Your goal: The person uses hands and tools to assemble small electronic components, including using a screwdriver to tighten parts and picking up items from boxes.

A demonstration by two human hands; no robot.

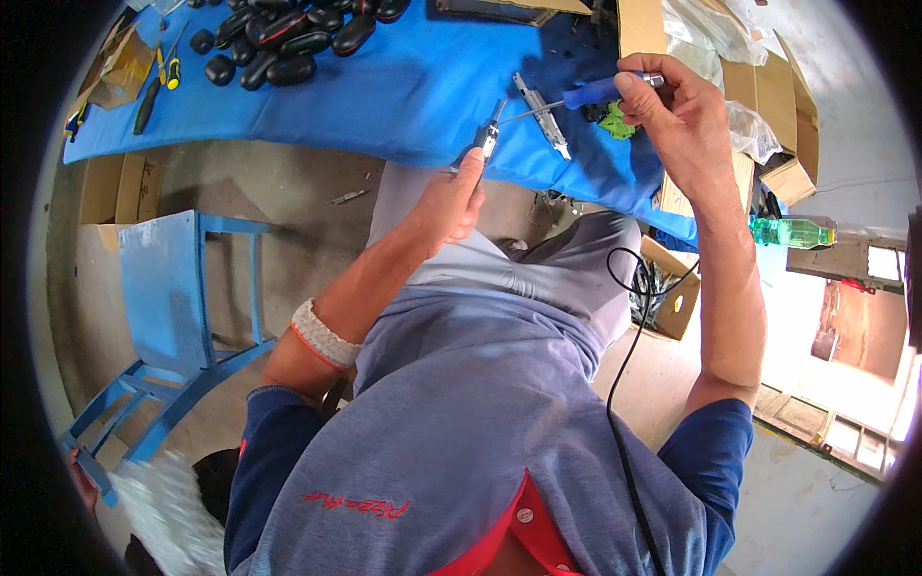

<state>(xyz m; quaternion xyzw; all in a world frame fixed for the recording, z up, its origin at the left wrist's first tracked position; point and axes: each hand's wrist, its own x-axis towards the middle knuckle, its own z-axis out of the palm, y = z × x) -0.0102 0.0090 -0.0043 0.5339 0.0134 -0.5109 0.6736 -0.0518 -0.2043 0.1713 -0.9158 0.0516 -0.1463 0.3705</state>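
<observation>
My left hand [453, 204] is closed around one end of a slim metal mechanism [490, 140], which points up and away from me at the table's front edge. My right hand [690, 123] grips a screwdriver by its blue handle [588, 94]. The screwdriver's shaft slants left, its tip at or very near the mechanism; contact is too small to tell. Beyond the shaft, a similar long metal piece [550, 129] lies on the blue-covered table [384, 110]. A bright green crumpled item [616, 123] rests below the screwdriver handle.
Several black oval pieces [291, 70] are heaped at the far left, near a yellow-handled screwdriver [174, 74]. Cardboard boxes [768, 91] and clear plastic stand at the right, above a green bottle [793, 232]. A blue chair [163, 293] stands left; a black cable [622, 384] hangs before me.
</observation>
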